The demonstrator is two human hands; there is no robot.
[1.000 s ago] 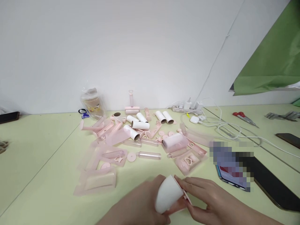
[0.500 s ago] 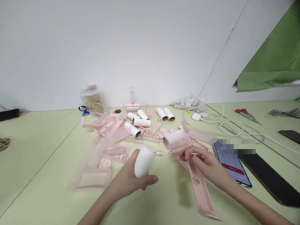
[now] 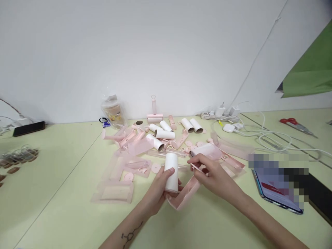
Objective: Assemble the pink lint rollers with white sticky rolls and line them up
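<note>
In the head view, my left hand (image 3: 156,192) is closed round a white lint roller refill (image 3: 171,173), which stands almost upright. My right hand (image 3: 212,174) pinches the upper end of a pink lint roller frame (image 3: 184,196). The frame slants down to the left, and its lower end is right by the bottom of the refill; whether they touch I cannot tell. Fingers hide part of both pieces. Beyond my hands lie white rolls (image 3: 164,134), pink discs (image 3: 128,177) and clear handle tubes (image 3: 175,153). An assembled pink lint roller (image 3: 155,117) stands against the wall.
To the left are frosted plastic sleeves (image 3: 112,192) and a bagged cup (image 3: 114,112). Phones (image 3: 276,190) lie by my right forearm. White cables (image 3: 261,138), a power strip (image 3: 220,116) and red-handled scissors (image 3: 297,126) are at the back right.
My hands have come closer together. The refill has turned more upright, and the pink frame has swung left so its lower end is beside the refill's base. The view has shifted left.
</note>
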